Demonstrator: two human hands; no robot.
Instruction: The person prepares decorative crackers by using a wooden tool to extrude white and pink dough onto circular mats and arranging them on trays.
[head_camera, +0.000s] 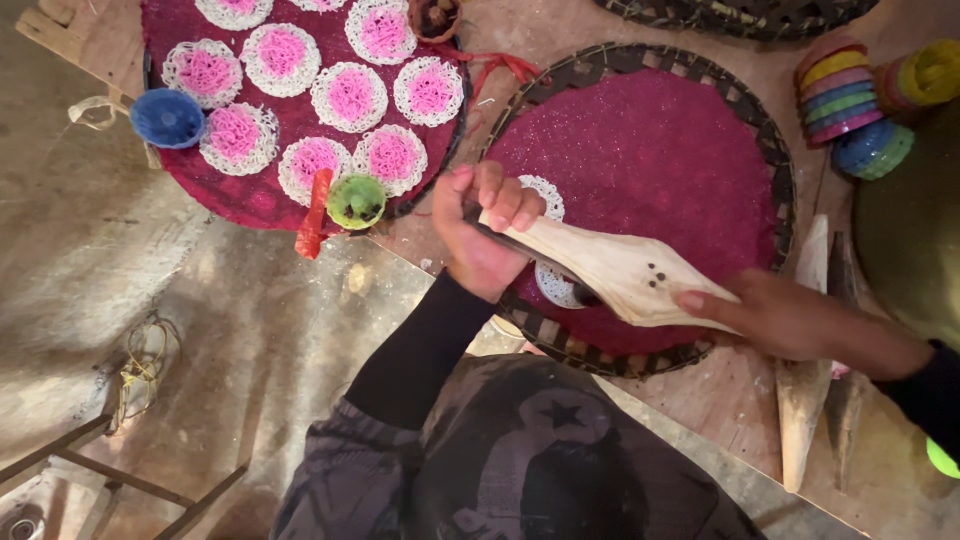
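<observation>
Wooden press (615, 268), left fingers (500, 205) clenched, right fingers (700, 300) gripping

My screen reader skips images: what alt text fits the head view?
Two hands grip a wooden press, left hand and right hand, over a round woven tray lined with magenta cloth, white lacy rounds beneath. A second tray holds pink-and-white lacy rounds.

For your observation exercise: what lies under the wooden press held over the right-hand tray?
Under the wooden press, white lacy discs peek out on the pink mat; their middles are covered.
</observation>
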